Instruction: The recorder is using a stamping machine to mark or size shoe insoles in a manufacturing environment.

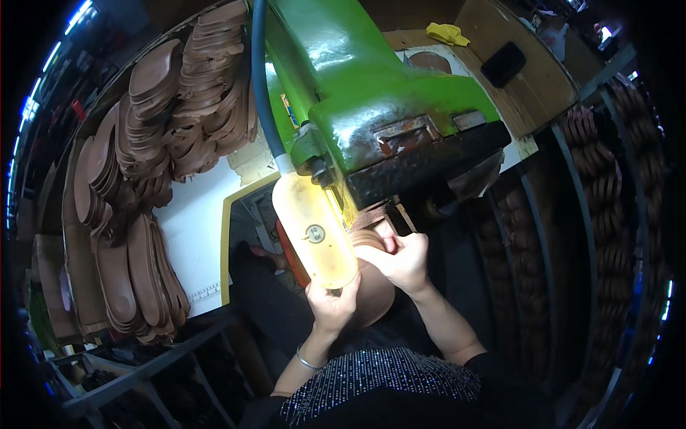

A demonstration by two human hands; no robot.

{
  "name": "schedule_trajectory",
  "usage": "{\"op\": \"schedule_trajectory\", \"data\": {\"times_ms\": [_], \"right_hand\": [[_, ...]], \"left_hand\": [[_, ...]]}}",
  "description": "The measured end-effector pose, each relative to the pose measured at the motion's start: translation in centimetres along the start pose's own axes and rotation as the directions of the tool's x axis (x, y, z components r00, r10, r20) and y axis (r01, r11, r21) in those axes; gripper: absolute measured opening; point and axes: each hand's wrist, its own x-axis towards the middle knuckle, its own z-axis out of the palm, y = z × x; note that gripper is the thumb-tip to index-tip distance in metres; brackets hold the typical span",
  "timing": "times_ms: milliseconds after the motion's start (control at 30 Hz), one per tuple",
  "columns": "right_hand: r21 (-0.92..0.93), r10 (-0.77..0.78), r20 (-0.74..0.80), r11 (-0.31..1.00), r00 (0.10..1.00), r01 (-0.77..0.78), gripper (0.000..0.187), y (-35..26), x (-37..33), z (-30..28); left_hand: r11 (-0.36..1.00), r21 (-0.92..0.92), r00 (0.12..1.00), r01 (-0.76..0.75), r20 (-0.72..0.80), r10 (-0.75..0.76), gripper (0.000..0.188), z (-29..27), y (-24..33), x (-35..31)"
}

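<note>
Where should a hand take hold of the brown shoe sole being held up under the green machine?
Probably by the brown shoe sole's free lower end and side edges, coming from below. Its top is tucked under the green machine's black head, and a yellowish lamp cover hides its left part. The left hand and right hand already flank it there.

A shoe workshop: green machine (371,93); stacked brown soles (179,107).
</note>
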Motion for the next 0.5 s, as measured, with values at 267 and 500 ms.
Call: {"op": "schedule_trajectory", "data": {"times_ms": [267, 500], "right_hand": [[0.087, 0.007, -0.108, 0.996, 0.994, 0.002, 0.033, -0.3, -0.2, -1.8], [-0.058, -0.117, 0.081, 0.991, 0.990, 0.122, 0.037, -3.0, 1.6, 0.1]], "left_hand": [[0.999, -0.044, 0.999, -0.020, -0.039, 0.018, 0.014, 2.2, 1.1, 3.3], [0.992, -0.094, 0.942, -0.083, -0.332, 0.048, 0.021, 1.1, -0.5, 1.8]]}}
